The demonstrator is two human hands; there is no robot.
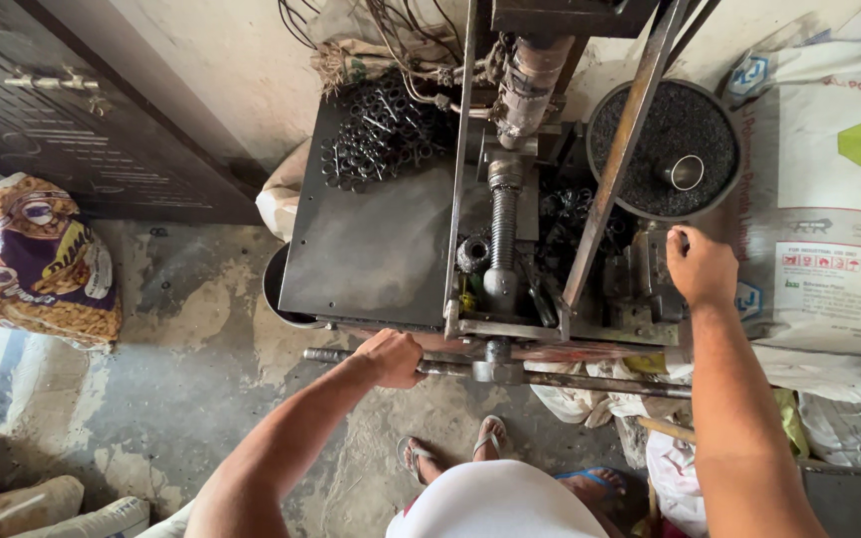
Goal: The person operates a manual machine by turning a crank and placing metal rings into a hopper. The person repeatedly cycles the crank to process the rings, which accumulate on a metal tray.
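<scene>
Cracked, stained concrete floor (201, 339) lies under a small hand-operated press machine (510, 249) set against a plastered wall. At its front edge runs a horizontal metal bar (550, 377); the left hand (389, 357) is curled tightly round the bar's left part, knuckles up. The right hand (702, 267) is closed on a dark metal block (650, 274) at the machine's right side, just below a round pan of black granules (665, 149); what the fingertips pinch there I cannot tell. A heap of small black rings (381, 134) sits at the back of the flat steel plate (371, 239).

A firm, full-palm grip on the bar looks right, with the right fingers kept away from the central screw (502, 224). Room is tight on the right, where white sacks (829, 199) crowd the forearm; the left side is open floor.
</scene>
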